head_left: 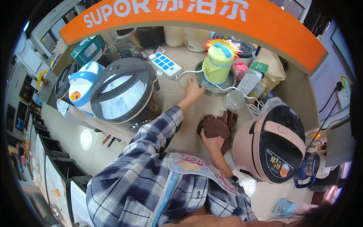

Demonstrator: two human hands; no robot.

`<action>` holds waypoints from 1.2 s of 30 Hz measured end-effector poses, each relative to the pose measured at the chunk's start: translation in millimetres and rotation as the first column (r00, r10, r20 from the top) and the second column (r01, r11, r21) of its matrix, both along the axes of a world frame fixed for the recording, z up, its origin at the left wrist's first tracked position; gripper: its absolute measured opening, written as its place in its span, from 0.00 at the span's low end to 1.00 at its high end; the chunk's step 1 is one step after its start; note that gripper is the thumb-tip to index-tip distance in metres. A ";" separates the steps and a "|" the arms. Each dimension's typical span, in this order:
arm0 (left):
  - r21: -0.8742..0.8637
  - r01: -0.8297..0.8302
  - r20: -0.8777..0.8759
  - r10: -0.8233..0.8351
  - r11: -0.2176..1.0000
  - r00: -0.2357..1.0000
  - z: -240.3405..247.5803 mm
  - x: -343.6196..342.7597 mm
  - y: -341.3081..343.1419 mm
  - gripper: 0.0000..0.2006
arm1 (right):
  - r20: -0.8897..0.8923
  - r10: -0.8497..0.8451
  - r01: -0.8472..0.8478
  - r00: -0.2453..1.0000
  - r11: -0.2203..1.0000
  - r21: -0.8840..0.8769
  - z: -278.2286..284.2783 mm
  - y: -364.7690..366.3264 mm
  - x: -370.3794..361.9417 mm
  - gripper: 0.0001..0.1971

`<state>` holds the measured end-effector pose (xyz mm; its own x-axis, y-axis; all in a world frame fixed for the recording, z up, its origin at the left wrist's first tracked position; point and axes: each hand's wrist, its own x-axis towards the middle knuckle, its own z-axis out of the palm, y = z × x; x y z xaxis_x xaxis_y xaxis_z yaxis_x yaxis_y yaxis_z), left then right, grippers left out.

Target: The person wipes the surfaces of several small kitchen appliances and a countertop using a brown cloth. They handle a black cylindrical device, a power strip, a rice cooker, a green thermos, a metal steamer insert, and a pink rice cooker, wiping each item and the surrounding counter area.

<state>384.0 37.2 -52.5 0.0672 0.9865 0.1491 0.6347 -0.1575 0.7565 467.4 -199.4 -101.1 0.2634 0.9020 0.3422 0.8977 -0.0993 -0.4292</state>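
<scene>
My left hand (194, 90) reaches across the counter. Its fingers are curled at the near left rim of a round metal pan (198, 65), close to a white cord (184, 72). In that pan stands a lime-green lidded pot (218, 68) with a blue handle and a jagged red-yellow tag behind its top. Closer to me, my right hand (213, 143) is closed on a bunched brown cloth (214, 126), which rests on the counter. A clear round lid or dish (233, 100) lies between the cloth and the pan.
Left on the counter stand a large dark cooker (123, 89) and a blue-white one (85, 85). A pink-black cooker (264, 145) is at the right edge. Behind are a white power strip (165, 64), boxes and a paper bag (270, 66). An orange sign (189, 17) spans above.
</scene>
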 end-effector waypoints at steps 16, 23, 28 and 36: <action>0.471 -0.039 0.347 -0.144 0.881 0.927 105.1 40.2 97.7 0.19 | -0.014 0.031 -0.032 0.999 0.996 -0.080 11.3 2.3 -3.3 0.31; 0.118 0.161 0.327 -0.192 0.980 0.925 82.1 87.8 156.2 0.36 | -0.081 0.009 -0.014 0.997 0.998 -0.060 15.7 1.4 -1.8 0.32; 0.023 0.137 0.400 -0.135 0.990 0.906 88.4 87.0 156.9 0.32 | -0.132 0.002 -0.027 0.991 0.983 -0.184 8.8 -1.6 0.3 0.33; 0.096 -0.037 0.349 0.001 0.995 0.937 90.0 91.9 129.9 0.27 | -0.061 0.017 -0.028 0.998 0.980 -0.199 30.2 4.8 -5.6 0.31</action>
<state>475.9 167.1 37.5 -0.0256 0.9659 0.2576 0.3385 -0.2340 0.9114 461.8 -194.6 -70.9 0.2565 0.9564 0.1395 0.8746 -0.1682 -0.4546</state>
